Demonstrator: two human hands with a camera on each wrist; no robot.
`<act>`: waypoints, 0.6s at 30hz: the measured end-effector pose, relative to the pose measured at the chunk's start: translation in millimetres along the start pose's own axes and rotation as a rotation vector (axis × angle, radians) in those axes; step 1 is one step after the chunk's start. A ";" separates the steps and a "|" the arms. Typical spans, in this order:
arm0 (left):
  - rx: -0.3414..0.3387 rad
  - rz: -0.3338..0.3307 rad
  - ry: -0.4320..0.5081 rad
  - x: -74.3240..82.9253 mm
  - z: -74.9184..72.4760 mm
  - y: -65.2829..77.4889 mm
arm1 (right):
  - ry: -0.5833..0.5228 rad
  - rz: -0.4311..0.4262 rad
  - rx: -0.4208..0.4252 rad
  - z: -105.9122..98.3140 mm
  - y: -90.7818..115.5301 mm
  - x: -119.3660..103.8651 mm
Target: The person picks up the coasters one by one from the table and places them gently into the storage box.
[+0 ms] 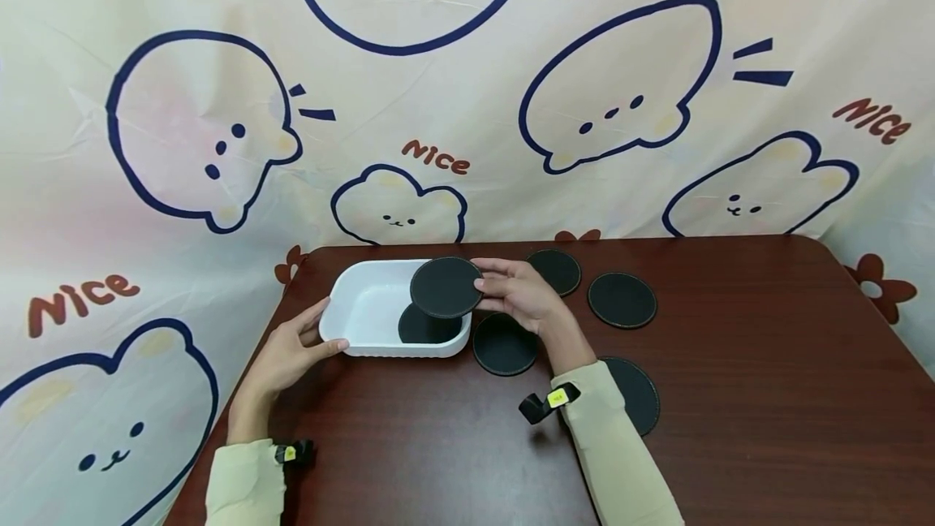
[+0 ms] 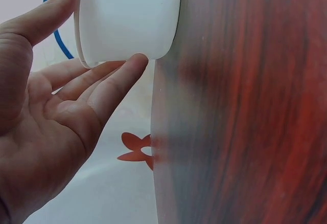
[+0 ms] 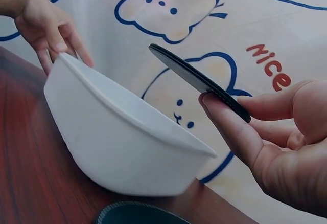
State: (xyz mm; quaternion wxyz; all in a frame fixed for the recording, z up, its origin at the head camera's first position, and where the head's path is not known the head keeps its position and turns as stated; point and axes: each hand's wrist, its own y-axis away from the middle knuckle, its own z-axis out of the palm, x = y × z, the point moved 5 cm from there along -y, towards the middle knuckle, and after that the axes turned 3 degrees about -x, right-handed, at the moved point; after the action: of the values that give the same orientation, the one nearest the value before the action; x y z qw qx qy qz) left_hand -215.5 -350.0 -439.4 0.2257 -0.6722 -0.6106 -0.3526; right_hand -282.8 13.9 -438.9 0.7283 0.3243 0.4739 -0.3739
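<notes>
A white rectangular tray (image 1: 365,307) with rounded corners stands on the table, one round black coaster (image 1: 427,327) lying inside its right half. My left hand (image 1: 286,357) holds the tray's left end, thumb at the front corner of the rim and fingers along the end wall (image 2: 127,24). Over the tray's right side, my right hand (image 1: 522,292) pinches another black coaster (image 3: 199,81) by its edge, thumb and fingers on opposite faces. The held coaster is tilted above the rim and partly covers the one inside in the head view.
More black coasters lie on the brown wooden table (image 1: 767,380): one beside the tray (image 1: 506,345), one behind the right hand (image 1: 555,271), one farther right (image 1: 622,299), and one partly under the right forearm (image 1: 634,396). A patterned cloth (image 1: 467,104) hangs behind.
</notes>
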 end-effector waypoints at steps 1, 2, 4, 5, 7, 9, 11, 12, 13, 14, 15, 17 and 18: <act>0.000 0.001 0.000 -0.2 0.0 -0.1 | -0.006 0.000 0.000 2.9 -1.2 0.4; 0.001 0.001 -0.002 -0.4 0.1 -0.2 | -0.008 0.000 -0.003 5.9 -2.3 0.7; 0.003 0.000 -0.005 -0.9 0.1 -0.4 | -0.021 0.002 -0.003 11.6 -4.9 1.9; 0.003 0.000 -0.005 -1.1 0.1 -0.4 | -0.029 0.005 -0.002 14.4 -6.5 2.8; 0.004 0.000 -0.005 -1.4 0.0 -0.3 | -0.037 0.008 -0.001 20.0 -9.9 4.9; 0.005 -0.002 -0.005 -1.7 0.0 -0.1 | -0.044 0.012 0.000 25.5 -13.5 8.0; 0.006 -0.002 -0.002 -1.8 -0.1 0.2 | -0.046 0.019 -0.003 31.6 -16.5 11.1; 0.006 -0.002 0.000 -1.8 0.0 0.4 | -0.045 0.021 -0.007 34.5 -17.6 12.3; 0.006 -0.003 0.000 -1.9 0.0 0.5 | -0.043 0.022 -0.013 37.4 -18.5 13.3; 0.006 -0.004 0.001 -1.9 0.0 0.6 | -0.040 0.024 -0.019 40.2 -19.2 14.0; 0.005 -0.004 0.000 -1.8 0.0 0.7 | -0.037 0.025 -0.025 42.7 -19.7 14.5; 0.006 -0.002 -0.002 -1.8 0.0 0.5 | -0.035 0.025 -0.033 46.0 -20.5 14.8; 0.007 -0.002 -0.002 -1.7 0.0 0.3 | -0.032 0.023 -0.034 46.9 -20.9 14.9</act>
State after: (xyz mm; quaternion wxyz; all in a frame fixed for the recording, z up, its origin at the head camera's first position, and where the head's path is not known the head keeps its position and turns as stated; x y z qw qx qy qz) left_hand -215.2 -351.2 -440.7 0.2270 -0.6713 -0.6126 -0.3499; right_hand -275.5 -39.0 -439.3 0.7456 0.3112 0.4646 -0.3624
